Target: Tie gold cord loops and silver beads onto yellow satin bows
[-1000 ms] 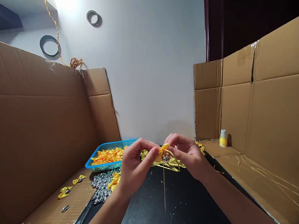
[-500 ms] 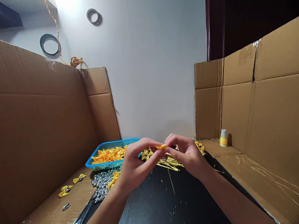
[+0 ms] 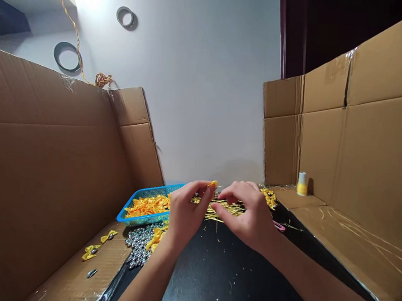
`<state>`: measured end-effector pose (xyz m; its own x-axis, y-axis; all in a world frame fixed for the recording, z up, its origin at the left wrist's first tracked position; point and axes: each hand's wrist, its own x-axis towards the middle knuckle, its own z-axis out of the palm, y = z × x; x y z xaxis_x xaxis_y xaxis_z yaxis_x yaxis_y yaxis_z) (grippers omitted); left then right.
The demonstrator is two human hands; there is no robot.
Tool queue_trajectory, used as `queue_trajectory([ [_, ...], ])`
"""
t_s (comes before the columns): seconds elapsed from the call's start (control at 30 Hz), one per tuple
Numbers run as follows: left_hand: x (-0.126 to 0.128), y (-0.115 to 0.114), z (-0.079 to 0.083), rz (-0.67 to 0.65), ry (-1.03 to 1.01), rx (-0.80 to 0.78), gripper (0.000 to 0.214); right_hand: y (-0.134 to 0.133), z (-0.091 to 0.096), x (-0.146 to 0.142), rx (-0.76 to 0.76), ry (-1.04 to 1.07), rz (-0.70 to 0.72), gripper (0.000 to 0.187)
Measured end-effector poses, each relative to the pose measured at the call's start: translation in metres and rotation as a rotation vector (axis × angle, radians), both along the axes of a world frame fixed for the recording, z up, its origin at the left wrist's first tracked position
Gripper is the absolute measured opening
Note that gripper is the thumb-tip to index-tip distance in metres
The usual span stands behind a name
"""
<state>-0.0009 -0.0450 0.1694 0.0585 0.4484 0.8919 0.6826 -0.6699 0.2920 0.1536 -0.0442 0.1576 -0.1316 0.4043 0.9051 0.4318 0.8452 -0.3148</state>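
Note:
My left hand [image 3: 186,213] is closed in a pinch on a small yellow ribbon bow [image 3: 213,184], which sticks up above the fingertips. Just to its right, my right hand [image 3: 248,212] has its thumb and fingers apart, with nothing visible between them. Behind and below both hands lies a bundle of thin gold strands [image 3: 229,208] on the black tabletop [image 3: 210,269]. Left of my left hand, a blue basket [image 3: 121,214] holds many yellow ribbon bows [image 3: 148,206]. Silver oval beads [image 3: 139,245] are heaped in front of it, with a few loose bows [image 3: 154,239] among them.
Cardboard walls [image 3: 49,173] stand on both sides. Two bows with silver beads [image 3: 91,252] and a loose silver piece [image 3: 91,273] lie on the left cardboard. A yellow thread spool [image 3: 301,185] stands at right. Beaded bows [image 3: 269,198] and a pink loop [image 3: 279,226] lie beyond my right hand.
My right hand has come off the bow and its fingers have spread. My left hand keeps the bow and has tipped it upward. The pink loop now shows beside my right wrist.

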Motion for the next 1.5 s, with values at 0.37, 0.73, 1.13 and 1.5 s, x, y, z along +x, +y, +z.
queue_trajectory([
  [0.37, 0.000, 0.008, 0.000, -0.101, 0.012, -0.080, 0.018, 0.018, -0.002, -0.002, -0.260, 0.030, 0.037, 0.010],
  [0.73, 0.000, 0.013, -0.002, -0.125, 0.014, -0.134, 0.018, 0.018, 0.003, 0.002, -0.372, 0.045, 0.228, 0.014],
  [1.13, -0.003, 0.011, 0.001, -0.383, -0.003, -0.339, 0.019, 0.018, 0.008, 0.011, -0.513, 0.062, 0.347, 0.018],
  [1.5, -0.003, 0.012, 0.000, -0.422, -0.079, -0.418, 0.020, 0.015, 0.009, 0.013, -0.526, 0.014, 0.356, 0.018],
])
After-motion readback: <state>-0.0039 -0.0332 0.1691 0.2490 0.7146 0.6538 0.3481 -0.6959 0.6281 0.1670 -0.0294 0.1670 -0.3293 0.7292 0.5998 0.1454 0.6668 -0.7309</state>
